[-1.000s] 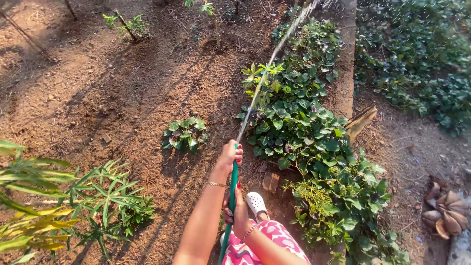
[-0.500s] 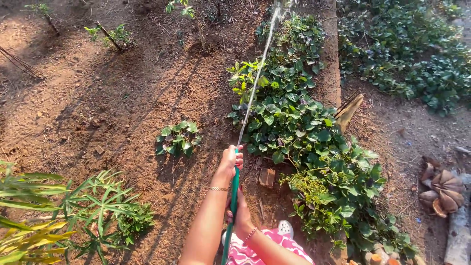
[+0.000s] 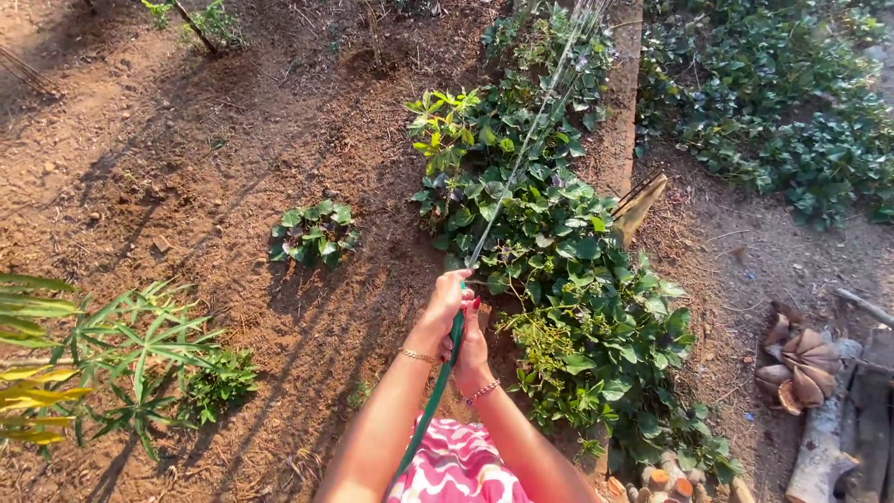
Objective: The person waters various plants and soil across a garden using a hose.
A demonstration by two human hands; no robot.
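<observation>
Green hose held in both hands over garden bed

Green hose runs up from the lower edge of the view, between the forearms, to both hands at centre. Left hand wraps tight around the hose end, thumb near the outlet; gold bracelet on that wrist. Right hand sits just below and beside it, fingers closed on the hose too, touching the left hand; beaded bracelet at its wrist. Thin water jet leaves the hose end, slanting up-right across the leafy bed toward the top edge. Bare brown soil fills the left side. Small leafy clump stands alone on the soil, left of the hands, well apart. Spiky-leaved plant near the left edge. Dry husks lie at the right edge. Pink patterned clothing at the bottom edge.
</observation>
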